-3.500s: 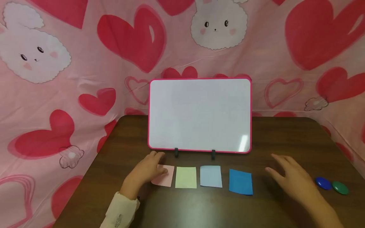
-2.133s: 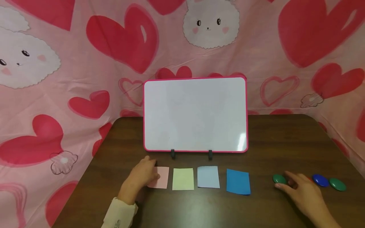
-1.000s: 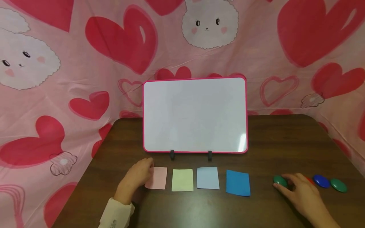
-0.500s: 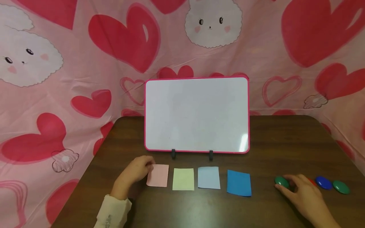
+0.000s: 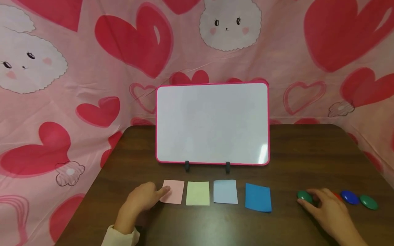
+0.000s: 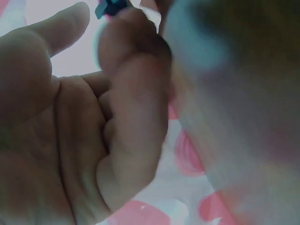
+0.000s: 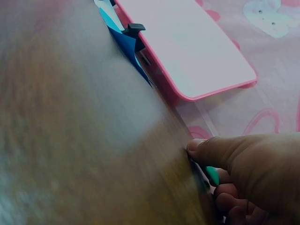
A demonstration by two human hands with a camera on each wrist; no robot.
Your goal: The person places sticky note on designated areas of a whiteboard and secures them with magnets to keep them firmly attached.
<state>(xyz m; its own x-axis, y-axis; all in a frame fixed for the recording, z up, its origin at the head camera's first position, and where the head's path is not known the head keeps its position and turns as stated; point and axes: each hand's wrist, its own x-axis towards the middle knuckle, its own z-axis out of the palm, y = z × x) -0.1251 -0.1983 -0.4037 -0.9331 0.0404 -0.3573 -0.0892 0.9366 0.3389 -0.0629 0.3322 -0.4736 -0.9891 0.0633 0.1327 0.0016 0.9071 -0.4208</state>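
A pink sticky note (image 5: 174, 194) lies on the table at the left end of a row. My left hand (image 5: 141, 198) is beside it, its thumb extended over the note's left edge. Up close in the left wrist view, that hand (image 6: 70, 122) has its thumb straight and the index finger bent, nothing visible between them. On the right, my right hand (image 5: 329, 208) pinches a round green magnet (image 5: 304, 195) between thumb and index finger, low at the table. The right wrist view shows only a sliver of the green magnet (image 7: 212, 175) behind the thumb.
Pale green (image 5: 197, 193), light blue (image 5: 225, 192) and darker blue (image 5: 258, 197) sticky notes continue the row. Behind them a pink-framed whiteboard (image 5: 212, 123) stands on black feet. A red magnet (image 5: 337, 196), mostly hidden, a blue magnet (image 5: 350, 197) and another green magnet (image 5: 368, 202) lie at right.
My right hand has lowered from open above the table to pinch the green magnet. My left hand has shifted around the pink note, its thumb coming back over the left edge.
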